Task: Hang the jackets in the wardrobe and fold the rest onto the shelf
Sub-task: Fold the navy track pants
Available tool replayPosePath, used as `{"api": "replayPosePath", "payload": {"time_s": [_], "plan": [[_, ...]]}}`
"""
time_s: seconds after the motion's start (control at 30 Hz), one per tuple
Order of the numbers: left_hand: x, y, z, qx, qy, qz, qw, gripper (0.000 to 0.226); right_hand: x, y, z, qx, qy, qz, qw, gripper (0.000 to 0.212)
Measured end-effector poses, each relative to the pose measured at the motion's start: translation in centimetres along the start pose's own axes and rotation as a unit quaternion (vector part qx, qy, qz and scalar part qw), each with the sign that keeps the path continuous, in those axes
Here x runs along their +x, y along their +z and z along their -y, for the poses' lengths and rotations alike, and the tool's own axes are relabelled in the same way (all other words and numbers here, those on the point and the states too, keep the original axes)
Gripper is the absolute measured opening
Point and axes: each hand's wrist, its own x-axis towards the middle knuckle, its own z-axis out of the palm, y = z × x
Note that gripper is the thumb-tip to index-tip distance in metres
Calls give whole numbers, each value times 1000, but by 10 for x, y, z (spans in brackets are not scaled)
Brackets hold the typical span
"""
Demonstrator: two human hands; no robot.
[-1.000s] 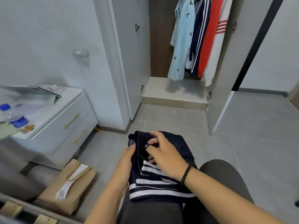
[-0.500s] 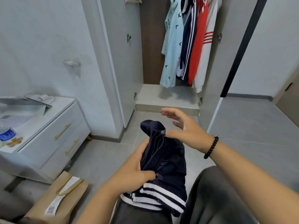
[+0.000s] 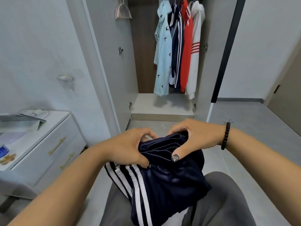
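Note:
A folded navy garment with white side stripes (image 3: 164, 181) lies bunched over my lap. My left hand (image 3: 127, 147) grips its upper left edge, fingers curled into the cloth. My right hand (image 3: 193, 137), with a dark bead bracelet at the wrist, holds the upper right edge, thumb pressed on the folds. Ahead, the open wardrobe holds several hung jackets: a light blue one (image 3: 162, 51), a navy striped one (image 3: 175, 51), a red one (image 3: 187, 46) and a white one (image 3: 196, 51). Below them is the pale wardrobe shelf (image 3: 162, 106).
Spare hangers (image 3: 123, 11) hang on the open left wardrobe door (image 3: 114, 62). A white drawer unit (image 3: 42, 154) with gold handles stands at the left, with a laptop and small items on top. Grey tiled floor (image 3: 254, 128) stretches to the right.
My right hand, open in the air half a second ago, has come down and taken hold of the garment's top edge. The view has tilted up toward the wardrobe.

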Motion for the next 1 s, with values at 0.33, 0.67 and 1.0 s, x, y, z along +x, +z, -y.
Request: {"api": "replayPosePath", "payload": {"time_s": [0.33, 0.67, 1.0], "plan": [[31, -25, -31, 147, -22, -13, 989, 27, -3, -14, -3, -272, -21, -117, 955, 29], [94, -56, -32, 233, -41, 43, 971, 32, 25, -59, -46, -255, -6, -180, 950, 41], [197, -133, 21, 176, 9, -80, 981, 27, 123, -144, -115, -120, -9, -196, 973, 32]]}}
